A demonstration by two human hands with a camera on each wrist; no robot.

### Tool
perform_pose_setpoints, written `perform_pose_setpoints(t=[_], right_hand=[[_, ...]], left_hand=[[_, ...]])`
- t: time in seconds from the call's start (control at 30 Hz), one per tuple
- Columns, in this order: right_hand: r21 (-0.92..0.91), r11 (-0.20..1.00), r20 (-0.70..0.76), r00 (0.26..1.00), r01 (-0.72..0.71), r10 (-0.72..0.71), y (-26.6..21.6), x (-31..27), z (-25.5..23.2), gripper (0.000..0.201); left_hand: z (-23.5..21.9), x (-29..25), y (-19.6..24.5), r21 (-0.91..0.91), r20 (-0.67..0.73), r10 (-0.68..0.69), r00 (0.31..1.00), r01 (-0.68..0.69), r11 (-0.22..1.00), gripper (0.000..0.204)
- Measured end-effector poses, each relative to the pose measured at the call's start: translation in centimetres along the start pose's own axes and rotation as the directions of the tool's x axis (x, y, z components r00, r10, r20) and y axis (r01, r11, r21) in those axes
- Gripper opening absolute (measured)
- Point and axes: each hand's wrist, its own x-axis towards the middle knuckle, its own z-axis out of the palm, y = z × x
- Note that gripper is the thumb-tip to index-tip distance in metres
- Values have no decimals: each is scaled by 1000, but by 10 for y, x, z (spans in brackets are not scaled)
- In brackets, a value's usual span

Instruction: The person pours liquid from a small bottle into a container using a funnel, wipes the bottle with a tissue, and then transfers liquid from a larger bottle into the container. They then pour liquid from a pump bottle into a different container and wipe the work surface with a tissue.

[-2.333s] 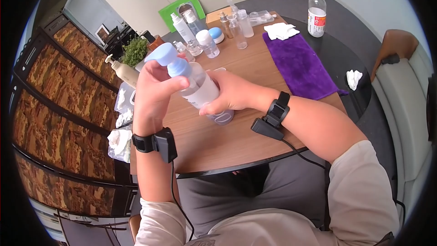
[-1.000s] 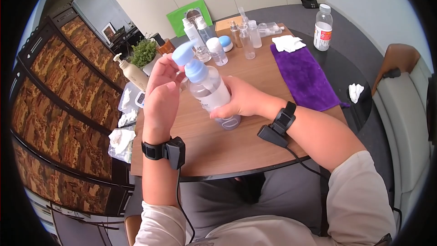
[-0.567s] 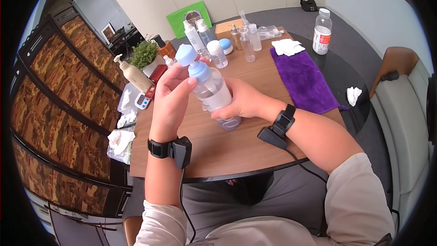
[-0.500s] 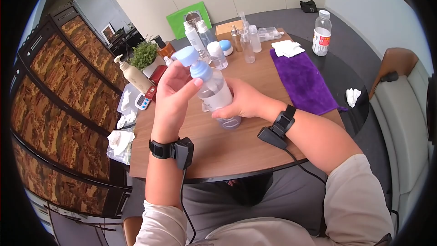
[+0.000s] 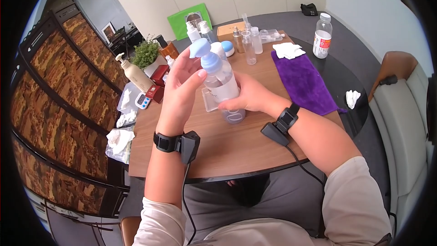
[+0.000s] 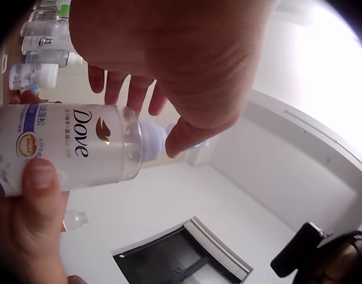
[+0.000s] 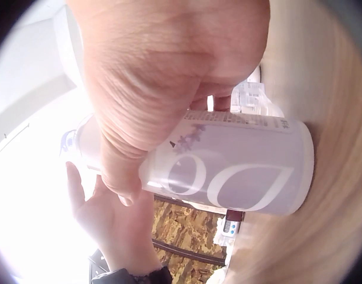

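Observation:
A clear Dove pump bottle [image 5: 223, 89] with a light blue pump head stands nearly upright over the wooden table [image 5: 255, 150]. My right hand [image 5: 249, 92] grips its body, thumb across the front; in the right wrist view the base [image 7: 302, 168] is close to the tabletop. My left hand [image 5: 181, 93] is at the neck, its thumb on the blue collar [image 6: 152, 141] and its fingers curved behind. The "Dove" label [image 6: 80, 133] shows in the left wrist view. The nozzle of the pump head [image 5: 200, 49] points left.
Several small bottles [image 5: 250, 48] and a blue-lidded jar [image 5: 227, 48] stand at the back. A purple cloth [image 5: 302, 82] lies right, with tissue [image 5: 288, 51] on it. Left are a beige pump bottle [image 5: 135, 73], a timer [image 5: 143, 101] and a plant [image 5: 146, 52]. A clear tray [image 5: 208, 100] lies behind the bottle.
My left hand came off the pump about a second ago, then returned to the collar. The pump head has turned, and both hands with the bottle have shifted slightly right in the head view.

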Motion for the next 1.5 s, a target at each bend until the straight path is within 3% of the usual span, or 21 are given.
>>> perform_pose_setpoints(t=[0.2, 0.27, 0.4, 0.47, 0.6, 0.67, 0.8, 0.9, 0.93, 1.07, 1.2, 1.27, 1.4, 1.47, 1.5], right_hand=[[1, 1000, -22, 1000, 2, -2, 1, 1, 0, 75], [2, 1000, -11, 1000, -16, 16, 0, 0, 0, 75], [16, 1000, -5, 1000, -16, 16, 0, 1, -1, 76], [21, 1000, -8, 1000, -2, 2, 1, 1, -1, 76], [9, 1000, -3, 1000, 8, -8, 5, 1, -1, 76], [16, 1000, -6, 1000, -5, 6, 4, 1, -2, 75], [38, 999, -7, 1000, 10, -10, 2, 0, -1, 74], [38, 999, 15, 1000, -5, 4, 2, 1, 0, 73], [39, 999, 13, 1000, -7, 7, 3, 0, 0, 73], [35, 999, 12, 1000, -2, 2, 5, 3, -5, 75], [10, 1000, 34, 999, -10, 9, 7, 4, -4, 78], [29, 999, 37, 999, -23, 22, 8, 3, -4, 79], [48, 999, 19, 1000, -9, 8, 5, 3, -3, 79], [51, 999, 7, 1000, -8, 8, 0, 1, -1, 75], [52, 999, -6, 1000, -7, 8, -1, 0, -1, 71]], left_hand=[[-11, -1, -4, -14, -22, 34, 999, -34, 999, 60], [-1, -4, 1, -75, 29, 40, 999, -37, 997, 58], [-13, -4, -6, -26, 33, 29, 999, -28, 999, 55], [-11, -5, -8, -54, -14, 38, 999, -38, 998, 54], [-10, -7, -7, -129, 29, -4, 1000, 8, 992, 55], [-19, -3, -9, -127, -78, 17, 997, -27, 991, 62], [5, -4, 3, -144, -12, 25, 1000, -26, 989, 57], [-24, -3, -16, -155, 1, 60, 998, -59, 986, 54], [-33, -4, -20, -197, -84, 48, 995, -64, 978, 58], [-6, -5, -5, -199, -59, 12, 998, -24, 980, 60], [-23, -5, -14, -212, 27, 18, 999, -12, 977, 64], [-41, -3, -22, -248, -152, 43, 987, -80, 966, 69], [-13, 1, -8, -118, -121, -26, 992, 12, 993, 64], [7, 5, 4, -168, 63, -34, 997, 44, 985, 47], [8, 5, 1, -168, 61, -37, 997, 46, 985, 47]])
